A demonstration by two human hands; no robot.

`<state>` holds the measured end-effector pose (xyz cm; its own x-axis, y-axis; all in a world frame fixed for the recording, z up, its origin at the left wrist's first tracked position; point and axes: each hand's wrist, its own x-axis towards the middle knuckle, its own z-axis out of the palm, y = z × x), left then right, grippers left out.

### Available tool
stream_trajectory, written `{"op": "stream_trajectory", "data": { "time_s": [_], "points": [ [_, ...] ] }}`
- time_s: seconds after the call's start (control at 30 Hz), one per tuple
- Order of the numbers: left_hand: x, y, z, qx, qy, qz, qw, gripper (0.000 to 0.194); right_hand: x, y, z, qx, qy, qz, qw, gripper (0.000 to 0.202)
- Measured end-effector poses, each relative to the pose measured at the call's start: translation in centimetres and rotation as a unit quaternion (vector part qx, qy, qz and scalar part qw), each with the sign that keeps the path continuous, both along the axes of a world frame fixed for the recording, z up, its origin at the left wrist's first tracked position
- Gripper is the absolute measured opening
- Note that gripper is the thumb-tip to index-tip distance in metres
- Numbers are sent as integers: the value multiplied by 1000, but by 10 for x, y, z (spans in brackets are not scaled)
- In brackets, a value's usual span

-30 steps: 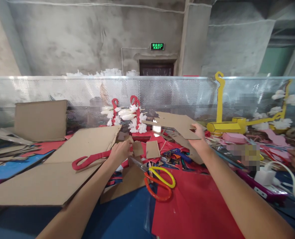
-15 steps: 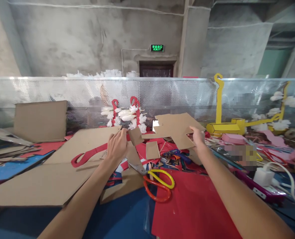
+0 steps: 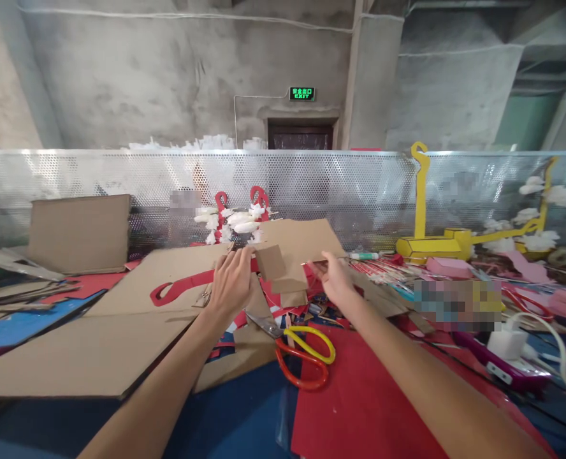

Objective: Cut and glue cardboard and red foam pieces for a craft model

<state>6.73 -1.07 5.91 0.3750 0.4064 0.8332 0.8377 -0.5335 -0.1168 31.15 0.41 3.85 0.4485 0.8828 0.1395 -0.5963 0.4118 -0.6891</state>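
My left hand (image 3: pixel 234 275) is closed on a red hooked strip (image 3: pixel 182 285), whose curled end points left; a small brown cardboard flap (image 3: pixel 271 261) is at its right end. My right hand (image 3: pixel 333 277) grips the lower right edge of a larger cut cardboard piece (image 3: pixel 306 239), which overlaps behind the flap. Below them, scissors (image 3: pixel 306 357) with one yellow and one orange handle lie with the blades partly under scraps. A red sheet (image 3: pixel 354 395) lies beside the scissors.
Large cardboard sheets (image 3: pixel 82 350) cover the left side. A perforated metal panel (image 3: pixel 312 185) stands behind. Yellow hooked model (image 3: pixel 436 245), pink pieces (image 3: pixel 448 266), and a purple power strip (image 3: pixel 517 373) with a white plug are on the right.
My right hand has moved left with the cardboard piece, bringing it up against the small flap. My left hand and the red strip have shifted slightly right. A marker and thin sticks are uncovered.
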Motion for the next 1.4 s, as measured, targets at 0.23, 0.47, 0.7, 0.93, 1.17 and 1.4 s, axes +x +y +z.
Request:
{"op": "stream_trajectory", "data": {
  "time_s": [0.23,0.47,0.7,0.93,1.17,1.4],
  "points": [
    [-2,3,2,-48,15,41,998,49,-66,-20,-24,-63,-146,282,946,9],
    [-4,9,1,-78,27,87,993,42,-55,-28,-17,-124,-250,409,869,38],
    [-5,4,4,-52,27,84,995,46,-60,-23,-30,-93,-278,353,889,17],
    [2,-6,8,-31,14,54,998,45,-92,-28,-38,-2,-231,295,927,20],
    [6,-13,6,-17,13,20,1000,45,-101,-29,-36,32,-204,281,937,21],
    [12,-12,2,-50,40,44,997,42,-114,-34,-50,39,-320,390,863,42]
  ]
}}
